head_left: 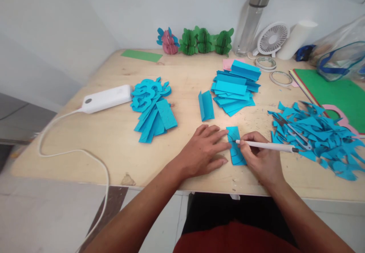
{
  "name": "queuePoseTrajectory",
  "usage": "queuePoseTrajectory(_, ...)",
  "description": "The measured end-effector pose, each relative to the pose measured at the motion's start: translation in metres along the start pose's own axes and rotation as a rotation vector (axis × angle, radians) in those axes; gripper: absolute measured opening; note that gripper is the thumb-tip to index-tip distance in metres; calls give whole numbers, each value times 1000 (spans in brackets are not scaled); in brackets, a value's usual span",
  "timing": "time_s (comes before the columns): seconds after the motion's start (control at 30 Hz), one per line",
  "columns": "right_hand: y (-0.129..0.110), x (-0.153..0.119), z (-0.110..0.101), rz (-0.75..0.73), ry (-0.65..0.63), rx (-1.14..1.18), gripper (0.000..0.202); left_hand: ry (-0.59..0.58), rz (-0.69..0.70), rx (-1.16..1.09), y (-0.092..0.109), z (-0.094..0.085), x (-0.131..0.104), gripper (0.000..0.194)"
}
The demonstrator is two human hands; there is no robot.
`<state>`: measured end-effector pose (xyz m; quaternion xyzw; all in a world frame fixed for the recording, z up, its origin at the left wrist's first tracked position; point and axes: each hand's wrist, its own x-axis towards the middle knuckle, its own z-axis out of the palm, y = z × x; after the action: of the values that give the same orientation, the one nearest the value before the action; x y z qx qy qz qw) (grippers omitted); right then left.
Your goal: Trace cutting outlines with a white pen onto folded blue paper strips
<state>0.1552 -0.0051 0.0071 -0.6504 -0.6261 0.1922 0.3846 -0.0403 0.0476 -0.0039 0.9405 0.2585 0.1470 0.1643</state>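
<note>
- Lower centre: right hand (261, 161) pinches pen (270, 145), apparently drawing on blue slip (237, 157).
- Left hand (203, 150) splayed, empty, touching slip's edge; next stroke likely needs it steady.

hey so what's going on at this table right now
A person's right hand holds a white pen, its tip at a small blue paper marked with dark curved lines. The left hand lies with its fingers spread, reaching the paper's left edge. Beyond sits a pile of folded blue papers; blue scraps lie to the right, curvy blue cutouts to the left.
</note>
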Motion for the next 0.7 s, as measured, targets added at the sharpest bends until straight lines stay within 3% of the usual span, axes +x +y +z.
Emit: queuePoseTrajectory(0.7, 0, 2, 4, 23, -62, 18, 12, 6, 1, -1, 0, 0, 0, 37)
